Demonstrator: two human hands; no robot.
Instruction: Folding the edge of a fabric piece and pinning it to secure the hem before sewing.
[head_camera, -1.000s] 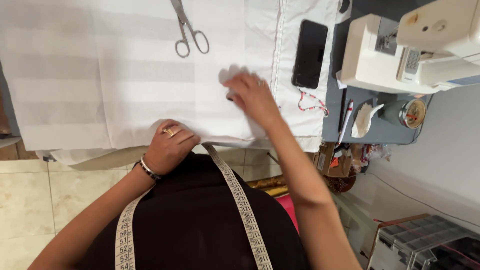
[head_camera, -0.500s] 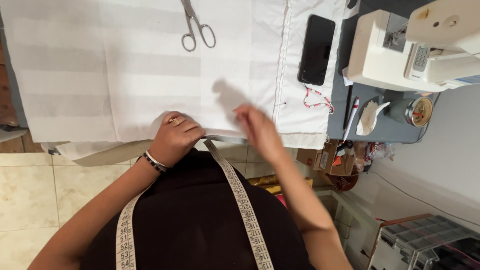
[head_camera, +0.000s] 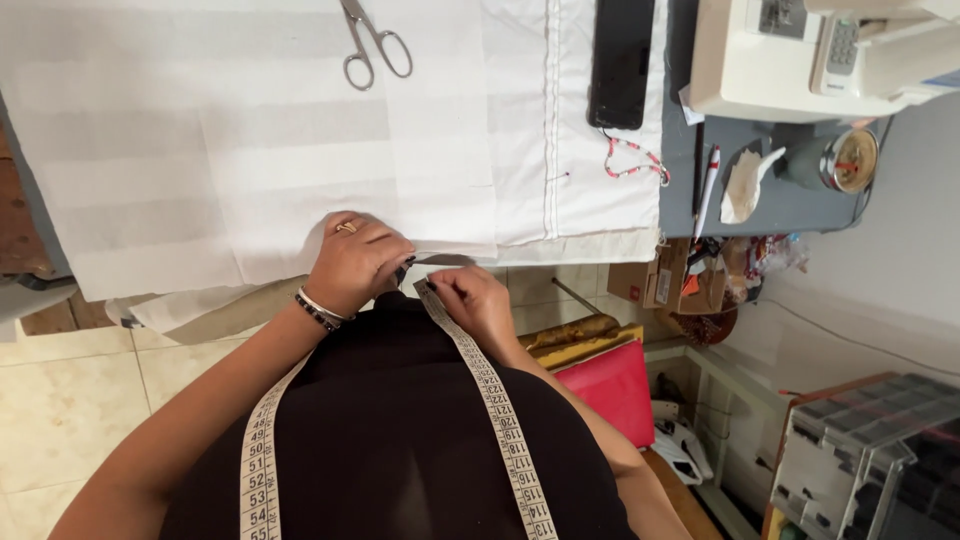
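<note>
Head view looks down on a big white cloth (head_camera: 280, 140) spread over a table. Both hands are at its near edge, right by the person's body. The left hand (head_camera: 355, 262) has its fingers curled shut, pinching the cloth edge. The right hand (head_camera: 470, 300) is just beside it, fingers bent closed on the same edge. A tape measure (head_camera: 490, 400) hangs around the neck. Scissors (head_camera: 372, 45) and a black phone (head_camera: 621, 62) lie on the cloth, farther away. A small brown box (head_camera: 650, 285) with a white label sits under the table edge, near a red flat thing (head_camera: 615, 385).
</note>
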